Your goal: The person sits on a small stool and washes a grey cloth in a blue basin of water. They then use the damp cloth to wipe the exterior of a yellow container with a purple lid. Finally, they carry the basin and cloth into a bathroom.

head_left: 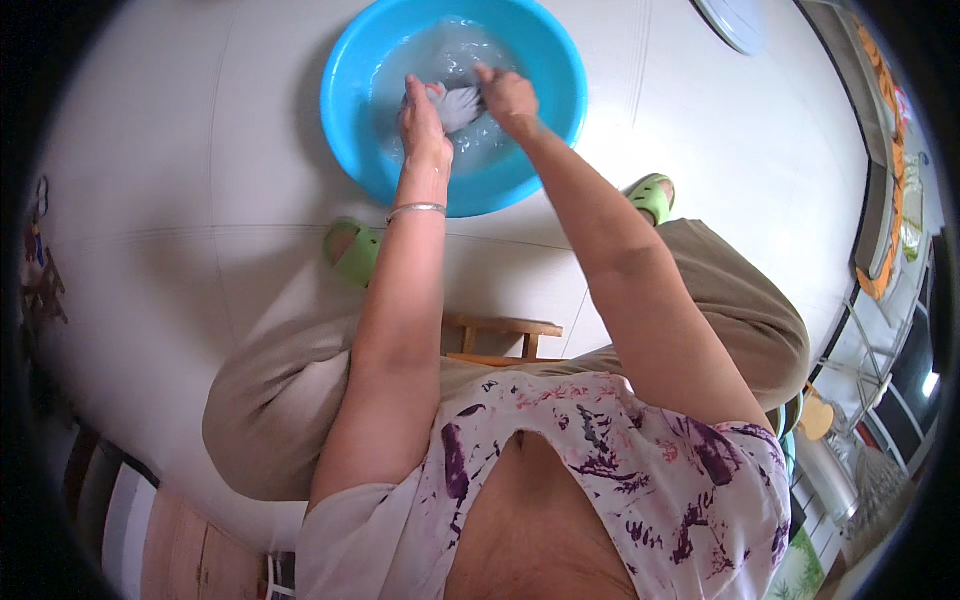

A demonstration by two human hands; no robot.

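Observation:
A round blue plastic basin [480,201] stands on the floor before me, with cloudy, rippled water [469,60] in it. Over the water, a wet, bunched light-grey cloth item [459,109] with an orange-red patch lies between my hands; it may be a sock. My left hand [422,124] grips its left side, thumb pointing up and away. At its right end is my right hand [510,94], fingers curled on a darker part of the cloth. The exact grip of the right fingers is partly hidden.
Pale floor tiles [150,150] surround the basin. My feet in green clogs [352,251] flank its near side. A low wooden stool [510,326] is beneath me. A pale round object [735,22] lies at the far right, and a metal rack [870,352] stands along the right side.

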